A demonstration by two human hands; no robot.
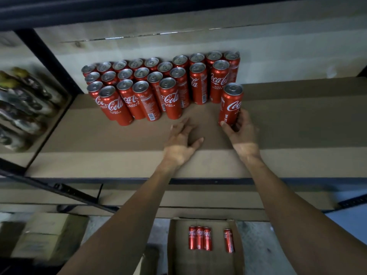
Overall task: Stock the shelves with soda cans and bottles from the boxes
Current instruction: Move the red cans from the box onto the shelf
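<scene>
Several tall red cola cans stand upright in rows on the cardboard-lined shelf. My right hand grips one more red can near its base, upright, just right of the front row and a little apart from it. My left hand hovers flat over the shelf in front of the rows, fingers spread and holding nothing. Below the shelf, an open cardboard box on the floor holds several cans lying down, three together and one apart.
A black shelf upright separates this bay from the left bay, where dark bottles lie packed. The black front rail runs under my forearms. Closed cardboard boxes sit on the floor at the left.
</scene>
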